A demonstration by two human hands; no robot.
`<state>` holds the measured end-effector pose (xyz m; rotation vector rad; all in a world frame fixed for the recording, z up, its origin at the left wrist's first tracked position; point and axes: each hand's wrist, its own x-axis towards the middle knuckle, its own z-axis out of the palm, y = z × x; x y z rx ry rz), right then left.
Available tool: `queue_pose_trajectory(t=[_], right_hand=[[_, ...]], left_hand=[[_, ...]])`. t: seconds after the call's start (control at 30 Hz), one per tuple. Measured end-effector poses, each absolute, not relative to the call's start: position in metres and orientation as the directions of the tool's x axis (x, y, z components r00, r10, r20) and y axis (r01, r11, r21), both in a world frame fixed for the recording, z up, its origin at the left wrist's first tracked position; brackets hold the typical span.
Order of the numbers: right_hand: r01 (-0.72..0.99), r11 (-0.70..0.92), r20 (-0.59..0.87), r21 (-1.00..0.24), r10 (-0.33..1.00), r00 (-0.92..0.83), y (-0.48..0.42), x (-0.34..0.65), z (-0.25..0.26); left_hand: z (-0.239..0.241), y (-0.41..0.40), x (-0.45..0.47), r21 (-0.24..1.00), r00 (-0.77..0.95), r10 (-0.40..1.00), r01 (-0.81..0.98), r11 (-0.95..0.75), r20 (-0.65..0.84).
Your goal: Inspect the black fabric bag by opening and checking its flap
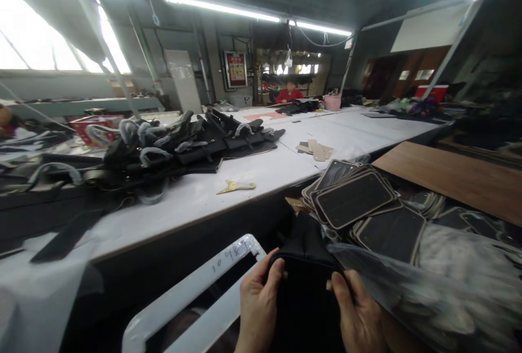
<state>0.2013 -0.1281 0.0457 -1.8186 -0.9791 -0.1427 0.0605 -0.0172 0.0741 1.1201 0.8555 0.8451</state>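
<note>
Between my hands, low in the view, a black fabric piece (305, 282) is stretched by its edge, perhaps an unfinished bag; its lower part is too dark to make out. My left hand (261, 293) pinches one side of that edge between thumb and fingers. On the opposite side, my right hand (359, 307) grips the fabric the same way, thumb on top. Small pale bits show by both thumbs. A white frame (191, 288) with handwritten marks stands just left of my left hand. Stacked black panels with light borders (354, 198) lie beyond my right hand.
A long white table (261, 165) carries a heap of black bags (196, 143) with wrapped handles, yellow-handled snips (236, 186) and beige pieces (316, 149). Clear plastic (457, 282) and a brown board (452, 173) are at right. A person in red (289, 93) sits at the far end.
</note>
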Motion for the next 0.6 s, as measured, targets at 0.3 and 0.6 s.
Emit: queue_pose_trajectory(t=[0.3, 0.6], right_hand=[[0.685, -0.038, 0.569, -0.727, 0.524, 0.634, -0.127, 0.202, 0.052], [0.624, -0.022, 0.533, -0.781, 0.498, 0.684, -0.122, 0.215, 0.044]], left_hand=[[0.083, -0.016, 0.059, 0.886, 0.531, 0.809, -0.212, 0.413, -0.251], [0.063, -0.013, 0.055, 0.928, 0.573, 0.801, -0.181, 0.327, -0.17]])
